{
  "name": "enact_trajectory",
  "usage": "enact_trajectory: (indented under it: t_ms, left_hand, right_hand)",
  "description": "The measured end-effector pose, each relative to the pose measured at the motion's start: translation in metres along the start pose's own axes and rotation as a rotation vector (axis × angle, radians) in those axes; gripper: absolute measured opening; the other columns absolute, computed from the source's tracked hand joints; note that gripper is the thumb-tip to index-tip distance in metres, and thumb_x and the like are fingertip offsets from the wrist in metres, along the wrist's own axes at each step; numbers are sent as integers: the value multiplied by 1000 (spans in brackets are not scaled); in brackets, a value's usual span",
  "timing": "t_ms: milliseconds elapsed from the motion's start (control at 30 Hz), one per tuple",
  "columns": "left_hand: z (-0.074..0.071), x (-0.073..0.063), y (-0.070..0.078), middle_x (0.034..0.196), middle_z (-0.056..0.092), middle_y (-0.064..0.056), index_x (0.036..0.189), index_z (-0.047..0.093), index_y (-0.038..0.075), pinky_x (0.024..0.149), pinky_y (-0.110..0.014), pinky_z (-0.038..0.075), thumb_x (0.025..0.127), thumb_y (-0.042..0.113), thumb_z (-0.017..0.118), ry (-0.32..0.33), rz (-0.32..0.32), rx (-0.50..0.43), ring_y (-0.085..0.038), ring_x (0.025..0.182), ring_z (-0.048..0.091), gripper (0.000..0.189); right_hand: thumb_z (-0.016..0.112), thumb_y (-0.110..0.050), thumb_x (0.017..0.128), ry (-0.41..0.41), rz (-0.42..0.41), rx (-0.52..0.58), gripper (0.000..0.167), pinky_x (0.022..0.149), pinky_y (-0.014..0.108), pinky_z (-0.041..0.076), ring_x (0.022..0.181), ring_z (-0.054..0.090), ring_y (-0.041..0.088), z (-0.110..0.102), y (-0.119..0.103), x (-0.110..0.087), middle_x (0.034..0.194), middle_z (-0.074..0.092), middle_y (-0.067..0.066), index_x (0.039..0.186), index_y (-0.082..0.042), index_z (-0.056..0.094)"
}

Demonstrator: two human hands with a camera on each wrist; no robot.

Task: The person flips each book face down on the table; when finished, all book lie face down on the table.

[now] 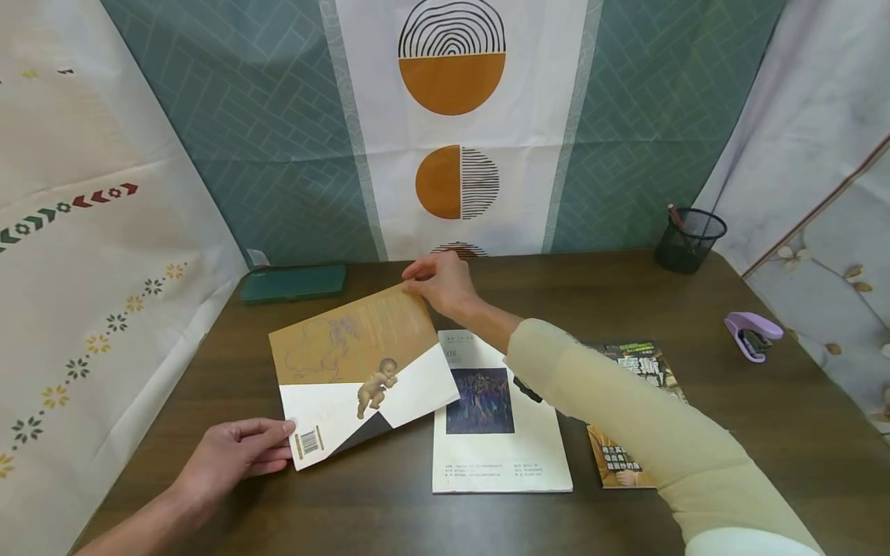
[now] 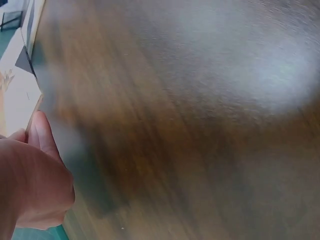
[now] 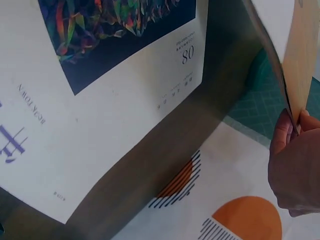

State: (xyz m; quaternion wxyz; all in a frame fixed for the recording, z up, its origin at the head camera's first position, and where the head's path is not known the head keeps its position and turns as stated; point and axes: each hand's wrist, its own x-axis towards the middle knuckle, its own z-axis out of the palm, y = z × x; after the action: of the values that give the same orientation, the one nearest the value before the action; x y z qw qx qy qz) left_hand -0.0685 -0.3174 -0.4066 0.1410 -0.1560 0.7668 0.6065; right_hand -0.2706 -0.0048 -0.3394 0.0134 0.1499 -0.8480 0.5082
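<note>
Head view: my left hand (image 1: 239,455) and right hand (image 1: 445,286) pinch tan-and-white magazine (image 1: 348,372) at opposite corners, partly over white magazine (image 1: 487,452). Left wrist: corner pinched. Right wrist: likewise. I judge step: two-handed repositioning; next move calls for steady grips.

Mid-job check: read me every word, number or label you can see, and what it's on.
"08", on the white magazine.
"BOOKTOWN", probably, on that magazine in the right wrist view; its other print is too small or partial.
Dark book: Chinese characters, partly behind the sleeve, too blurred.
Held book: barcode, digits too small.
</note>
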Motion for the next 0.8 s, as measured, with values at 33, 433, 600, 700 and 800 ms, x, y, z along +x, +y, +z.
enact_trajectory:
  t_ms: [33,433,600,700,800]
  left_hand:
    - [-1,0,-2,108,78,-13,123,71,-10,83,-34,63,103,20,73,-7,7,8,-19,92,78,36]
    - [-2,3,-8,98,78,-9,115,74,-11,75,-31,64,101,15,75,3,11,120,-16,82,76,30]
    - [-5,6,-4,92,78,-8,110,76,-8,73,-30,63,100,17,77,-10,-10,152,-16,80,75,27]
    - [-5,6,-2,89,77,-8,107,77,-7,72,-30,63,99,18,78,-31,-4,175,-17,79,74,26]
    - [-4,6,-1,88,75,-8,105,77,-7,72,-30,63,99,18,78,-52,8,192,-16,79,74,26]
  right_hand:
    - [83,-10,94,-5,8,-4,14,78,26,59,101,71,23,2,1,1,100,81,9,105,-2,83]
    - [72,-4,101,-92,66,12,21,91,30,60,111,74,25,26,16,-1,117,79,13,120,-1,79]
    - [63,-1,105,-181,79,19,32,103,35,55,128,66,28,31,24,-2,133,72,16,136,2,70]
    - [60,1,105,-215,90,37,37,106,35,53,133,62,29,33,28,-2,140,68,17,142,3,65]
    - [57,3,105,-247,98,56,42,109,35,50,137,59,29,35,30,-1,148,63,17,147,4,60]
